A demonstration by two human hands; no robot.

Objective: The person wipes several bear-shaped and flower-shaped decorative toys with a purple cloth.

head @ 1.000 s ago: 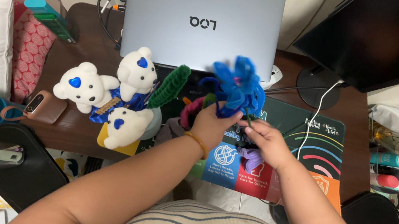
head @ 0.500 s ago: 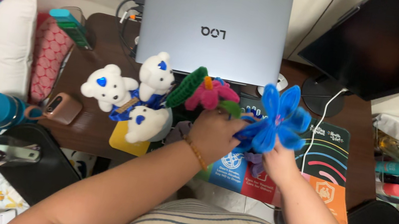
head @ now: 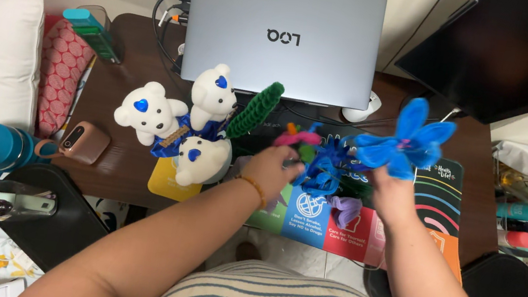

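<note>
Blue flower [head: 406,144] now farther right

I see a dark wood bench [head: 122,84]: closed laptop [head: 283,28] at back edge, colourful mat [head: 436,197] right, phone [head: 83,142] near left edge.

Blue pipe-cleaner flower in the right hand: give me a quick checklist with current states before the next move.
1. Right hand grips the blue pipe-cleaner flower: ok.
2. Flower lifted off the colourful desk mat: ok.
3. Left hand at the pink flower: ok; grip on it: cannot tell.
4. Second blue flower between the hands, held or loose: cannot tell.
5. Closed laptop apart from the flowers: ok.
</note>
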